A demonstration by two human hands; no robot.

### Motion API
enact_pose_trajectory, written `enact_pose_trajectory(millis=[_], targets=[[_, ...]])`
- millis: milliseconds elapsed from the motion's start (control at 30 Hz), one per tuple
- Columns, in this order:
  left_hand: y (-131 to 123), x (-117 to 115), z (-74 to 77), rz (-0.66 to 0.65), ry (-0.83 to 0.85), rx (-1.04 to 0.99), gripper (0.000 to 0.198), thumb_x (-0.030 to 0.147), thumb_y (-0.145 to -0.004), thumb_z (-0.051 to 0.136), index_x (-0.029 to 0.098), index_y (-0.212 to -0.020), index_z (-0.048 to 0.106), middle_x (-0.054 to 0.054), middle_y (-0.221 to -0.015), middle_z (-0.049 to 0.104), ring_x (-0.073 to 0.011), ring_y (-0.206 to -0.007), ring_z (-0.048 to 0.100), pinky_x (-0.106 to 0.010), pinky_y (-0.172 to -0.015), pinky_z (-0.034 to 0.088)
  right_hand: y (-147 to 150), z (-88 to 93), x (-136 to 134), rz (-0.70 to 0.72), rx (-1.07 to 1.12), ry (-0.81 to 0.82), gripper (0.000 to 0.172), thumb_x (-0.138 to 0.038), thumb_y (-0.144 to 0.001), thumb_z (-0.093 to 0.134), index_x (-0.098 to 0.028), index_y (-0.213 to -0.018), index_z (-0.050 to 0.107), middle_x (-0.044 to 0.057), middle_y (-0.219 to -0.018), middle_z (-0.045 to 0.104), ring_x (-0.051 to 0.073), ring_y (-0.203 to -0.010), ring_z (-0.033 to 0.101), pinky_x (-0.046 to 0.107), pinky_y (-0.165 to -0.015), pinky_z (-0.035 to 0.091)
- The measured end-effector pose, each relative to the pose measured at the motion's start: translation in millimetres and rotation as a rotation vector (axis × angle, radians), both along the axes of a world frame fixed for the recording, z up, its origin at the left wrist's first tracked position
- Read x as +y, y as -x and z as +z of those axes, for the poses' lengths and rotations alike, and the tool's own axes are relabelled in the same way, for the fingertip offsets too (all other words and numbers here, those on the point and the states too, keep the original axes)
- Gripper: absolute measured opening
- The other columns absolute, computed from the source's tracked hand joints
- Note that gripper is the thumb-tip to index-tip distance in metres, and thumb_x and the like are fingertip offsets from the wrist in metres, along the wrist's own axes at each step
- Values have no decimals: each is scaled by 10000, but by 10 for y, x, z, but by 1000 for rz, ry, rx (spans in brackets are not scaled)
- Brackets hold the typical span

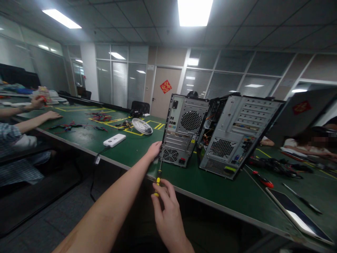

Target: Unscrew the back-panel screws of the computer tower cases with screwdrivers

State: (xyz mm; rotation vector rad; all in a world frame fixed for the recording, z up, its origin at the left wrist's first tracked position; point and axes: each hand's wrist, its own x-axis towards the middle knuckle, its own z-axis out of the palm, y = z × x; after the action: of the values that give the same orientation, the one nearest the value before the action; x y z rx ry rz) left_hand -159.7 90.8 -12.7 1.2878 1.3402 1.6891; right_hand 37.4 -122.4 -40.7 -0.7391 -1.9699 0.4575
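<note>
Two metal computer cases stand upright on the green table, their back panels facing me: a narrower case and, to its right, a wider case. My left hand rests against the left side of the narrower case; its fingertips are partly hidden behind the edge. Below it, my right hand holds the yellow and black handle of a screwdriver between thumb and fingers. The screwdriver's shaft points up at the lower left edge of the narrower case; whether its tip touches a screw is too small to tell.
On the green table, a white power bank with a cable and a white oval frame lie left. Right are a red screwdriver, a phone, a thin tool and black cables. People sit at both sides.
</note>
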Motion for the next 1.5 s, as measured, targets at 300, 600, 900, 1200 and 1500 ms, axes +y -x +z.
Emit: enact_pose_trajectory(millis=[300,600,900,1200,1500], targets=[[-4,-16,14,-25,18,-33,403,483,-889,561,168,-1004,786,-74,-952,771,-215,-840,640,-329,-862,492,-4,-41,38,-66,47,-11,270,-230,-976,652,-249,-1231,739,119,-1316,685,258,-1195,704,379,-1013,601],[22,19,-20,-5,5,10,412,486,-895,542,176,-1004,788,-87,-1026,781,-237,-918,659,-346,-919,490,-5,-4,42,-85,71,-21,186,-245,-990,626,-226,-1147,723,127,-1302,693,260,-1186,705,376,-990,603],[14,21,-20,-6,-1,7,406,482,-896,550,173,-998,793,-86,-1027,786,-236,-906,665,-346,-899,500,-21,22,22,-45,40,-42,296,-216,-1001,590,-243,-1242,759,124,-1405,679,268,-1269,686,426,-1081,574],[15,3,-8,-9,8,1,413,473,-901,541,174,-1025,797,-91,-1047,788,-245,-941,674,-357,-923,502,-19,14,26,-43,49,-72,329,-199,-999,589,-255,-1270,767,111,-1411,688,266,-1276,688,432,-1088,575],[12,3,-10,-4,4,-9,420,477,-900,552,160,-1035,793,-97,-1056,787,-240,-936,671,-353,-921,496,-38,3,13,-45,29,-74,322,-204,-1010,577,-233,-1270,765,119,-1414,685,260,-1284,682,427,-1097,568]])
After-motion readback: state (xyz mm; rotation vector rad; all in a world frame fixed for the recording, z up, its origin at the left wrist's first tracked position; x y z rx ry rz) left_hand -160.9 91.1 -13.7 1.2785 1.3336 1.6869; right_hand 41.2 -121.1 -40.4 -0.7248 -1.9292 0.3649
